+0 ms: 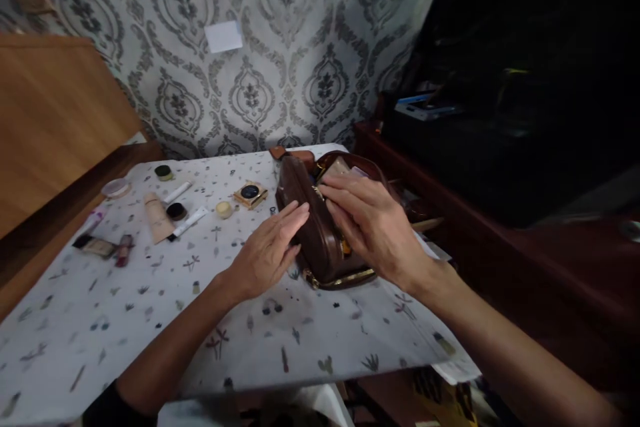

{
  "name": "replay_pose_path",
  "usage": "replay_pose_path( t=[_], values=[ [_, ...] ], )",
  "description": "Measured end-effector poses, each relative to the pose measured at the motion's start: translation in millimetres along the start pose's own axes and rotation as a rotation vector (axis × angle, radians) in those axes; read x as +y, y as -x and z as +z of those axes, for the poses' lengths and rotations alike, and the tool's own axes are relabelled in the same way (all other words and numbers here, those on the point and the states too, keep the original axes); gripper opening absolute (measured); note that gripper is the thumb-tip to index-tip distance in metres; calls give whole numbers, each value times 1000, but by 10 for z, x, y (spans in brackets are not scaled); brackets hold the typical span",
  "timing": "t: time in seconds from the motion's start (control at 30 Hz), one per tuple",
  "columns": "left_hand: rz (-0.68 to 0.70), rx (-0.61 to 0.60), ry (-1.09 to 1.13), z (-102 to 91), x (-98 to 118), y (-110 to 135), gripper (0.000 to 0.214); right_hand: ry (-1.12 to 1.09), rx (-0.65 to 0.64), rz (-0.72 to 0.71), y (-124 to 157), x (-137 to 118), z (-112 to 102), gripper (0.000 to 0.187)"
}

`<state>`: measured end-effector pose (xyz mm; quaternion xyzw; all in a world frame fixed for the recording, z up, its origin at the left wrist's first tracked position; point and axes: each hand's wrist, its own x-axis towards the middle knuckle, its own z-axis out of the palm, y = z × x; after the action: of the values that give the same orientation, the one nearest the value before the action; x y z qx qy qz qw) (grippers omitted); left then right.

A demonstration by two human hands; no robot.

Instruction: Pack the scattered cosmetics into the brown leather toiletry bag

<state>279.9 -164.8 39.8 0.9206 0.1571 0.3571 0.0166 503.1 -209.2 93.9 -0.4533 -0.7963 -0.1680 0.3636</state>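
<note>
Fingers of the left hand (267, 250) extend, released, beside a brown bag (323, 237); those of the right hand (377, 230) reach over its opening, any grasp hidden. The bag sits near the tabletop's (260, 353) right edge, a gold compact (250, 194) leftward, a beige tube (158, 217) nearer the left edge.
</note>
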Motion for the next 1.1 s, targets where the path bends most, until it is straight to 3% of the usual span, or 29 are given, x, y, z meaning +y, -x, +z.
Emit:
replay_pose_path(
  t=[0.13, 0.3, 0.43, 0.53, 0.6, 0.7, 0.8, 0.93, 1.1],
  values=[
    [-203, -80, -159, -95, -452, 338, 58, -65, -8, -82, 97, -189, 115, 30],
    [-815, -137, -547, -382, -1151, 813, 68, -44, 7, -78, 153, -215, 178, 26],
    [-1083, -287, -682, -516, -1335, 1062, 79, -17, 60, -88, 142, -309, 169, 22],
    [-1079, -379, -628, -517, -1200, 1163, 77, -57, 128, -108, 146, -480, 195, 20],
    [-994, -352, -583, -519, -1062, 1191, 67, -128, 135, -145, 163, -613, 257, 21],
    [-884, -262, -545, -551, -924, 1189, 53, -263, 49, -212, 196, -781, 441, 21],
    [-909, -239, -554, -560, -912, 1196, 55, -350, -107, -202, 213, -875, 715, 19],
    [-986, -353, -540, -492, -910, 1274, 63, -444, -279, -57, 190, -907, 1118, 19],
    [-800, -295, -439, -428, -748, 1335, 51, -563, -409, 206, 139, -912, 1508, 34]
  ],
)
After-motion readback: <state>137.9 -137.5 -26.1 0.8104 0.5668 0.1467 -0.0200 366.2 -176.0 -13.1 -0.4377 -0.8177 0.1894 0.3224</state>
